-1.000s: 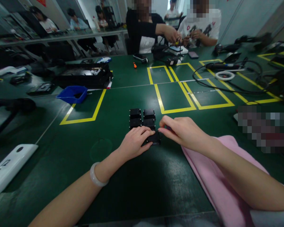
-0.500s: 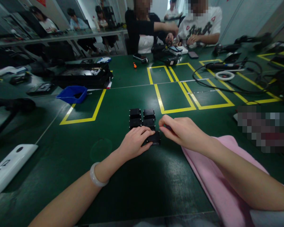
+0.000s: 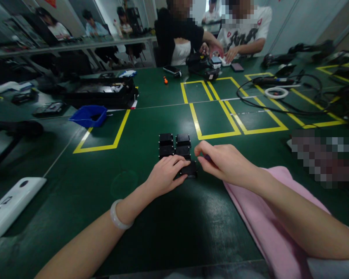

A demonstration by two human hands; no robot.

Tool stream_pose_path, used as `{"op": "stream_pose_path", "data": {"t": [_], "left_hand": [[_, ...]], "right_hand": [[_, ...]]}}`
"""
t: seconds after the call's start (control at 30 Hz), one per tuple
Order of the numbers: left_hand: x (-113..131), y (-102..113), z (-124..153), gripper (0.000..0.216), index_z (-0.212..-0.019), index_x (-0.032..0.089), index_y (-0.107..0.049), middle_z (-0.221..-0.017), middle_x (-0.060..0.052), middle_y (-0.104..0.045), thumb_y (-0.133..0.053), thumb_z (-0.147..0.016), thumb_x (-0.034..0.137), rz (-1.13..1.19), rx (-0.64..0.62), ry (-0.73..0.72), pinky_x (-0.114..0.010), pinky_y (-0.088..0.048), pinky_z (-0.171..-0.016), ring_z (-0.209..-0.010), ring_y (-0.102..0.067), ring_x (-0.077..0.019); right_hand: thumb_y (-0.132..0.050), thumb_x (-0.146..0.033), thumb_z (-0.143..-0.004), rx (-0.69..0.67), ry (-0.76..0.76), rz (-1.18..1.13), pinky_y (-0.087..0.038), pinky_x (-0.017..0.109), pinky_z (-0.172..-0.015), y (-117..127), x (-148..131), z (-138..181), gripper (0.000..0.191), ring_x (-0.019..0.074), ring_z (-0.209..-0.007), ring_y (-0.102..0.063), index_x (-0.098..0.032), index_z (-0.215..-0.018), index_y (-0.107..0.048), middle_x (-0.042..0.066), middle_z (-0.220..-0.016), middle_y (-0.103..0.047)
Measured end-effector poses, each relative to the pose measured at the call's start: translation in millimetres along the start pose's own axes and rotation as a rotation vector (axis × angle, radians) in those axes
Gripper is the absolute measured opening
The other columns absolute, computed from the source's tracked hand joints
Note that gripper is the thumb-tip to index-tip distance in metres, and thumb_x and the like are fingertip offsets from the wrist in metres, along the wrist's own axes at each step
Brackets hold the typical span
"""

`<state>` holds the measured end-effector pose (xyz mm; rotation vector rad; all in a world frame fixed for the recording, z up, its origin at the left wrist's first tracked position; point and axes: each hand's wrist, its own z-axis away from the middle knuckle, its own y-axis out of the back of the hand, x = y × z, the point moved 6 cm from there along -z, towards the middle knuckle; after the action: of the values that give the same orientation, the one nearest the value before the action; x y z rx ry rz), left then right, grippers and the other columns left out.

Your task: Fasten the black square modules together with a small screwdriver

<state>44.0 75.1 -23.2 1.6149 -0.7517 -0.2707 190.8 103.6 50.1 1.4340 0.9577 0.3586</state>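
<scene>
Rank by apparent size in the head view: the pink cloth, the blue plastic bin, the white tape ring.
1. Pink cloth, though it lies nearest the camera.
2. Blue plastic bin.
3. White tape ring, farthest away, so its true size is unsure.
</scene>
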Motion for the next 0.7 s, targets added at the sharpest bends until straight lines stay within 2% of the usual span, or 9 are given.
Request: {"op": "stream_pose_path", "data": {"t": [0.23,0.43,0.6,0.7], "left_hand": [[0.7,1.2,-0.3,0.033,-0.121,0.02,-0.051,-0.121,-0.007,-0.058,-0.056,-0.09,0.028,-0.005,0.015,-0.003,-0.037,-0.046,-0.086,-0.106,-0.056,-0.0226],[0.5,0.9,-0.4,0.034,-0.122,0.02,-0.051,-0.121,-0.008,-0.058,-0.055,-0.09,0.028,-0.005,0.015,-0.006,-0.037,-0.046,-0.086,-0.106,-0.057,-0.0232],[0.1,0.8,-0.3,0.033,-0.121,0.02,-0.052,-0.121,-0.007,-0.058,-0.057,-0.089,0.028,-0.012,0.013,0.0,-0.036,-0.045,-0.086,-0.107,-0.056,-0.0225],[0.7,0.9,-0.4,0.033,-0.121,0.02,-0.052,-0.121,-0.007,-0.058,-0.057,-0.089,0.027,-0.016,0.018,-0.003,-0.036,-0.045,-0.086,-0.106,-0.057,-0.0226]], "right_hand": [[-0.035,-0.039,-0.097,-0.03,-0.008,0.034,-0.029,0.025,-0.057,-0.2,-0.5,-0.8,0.024,0.0155,-0.064,-0.059,-0.02,-0.098,-0.049,0.0,-0.071,-0.06],[-0.037,-0.028,-0.094,-0.011,-0.008,0.006,-0.029,0.024,-0.057,0.4,-0.8,-0.1,0.016,0.0138,-0.063,-0.058,-0.02,-0.102,-0.048,-0.002,-0.072,-0.06],[-0.036,-0.04,-0.097,-0.034,-0.002,0.03,-0.029,0.025,-0.057,-0.8,-1.2,-1.3,0.025,0.0155,-0.064,-0.059,-0.02,-0.099,-0.049,-0.001,-0.071,-0.06],[-0.035,-0.036,-0.097,-0.026,-0.008,0.04,-0.029,0.025,-0.057,-0.5,0.1,-1.6,0.022,0.0155,-0.065,-0.06,-0.02,-0.099,-0.049,0.0,-0.072,-0.061]]}}
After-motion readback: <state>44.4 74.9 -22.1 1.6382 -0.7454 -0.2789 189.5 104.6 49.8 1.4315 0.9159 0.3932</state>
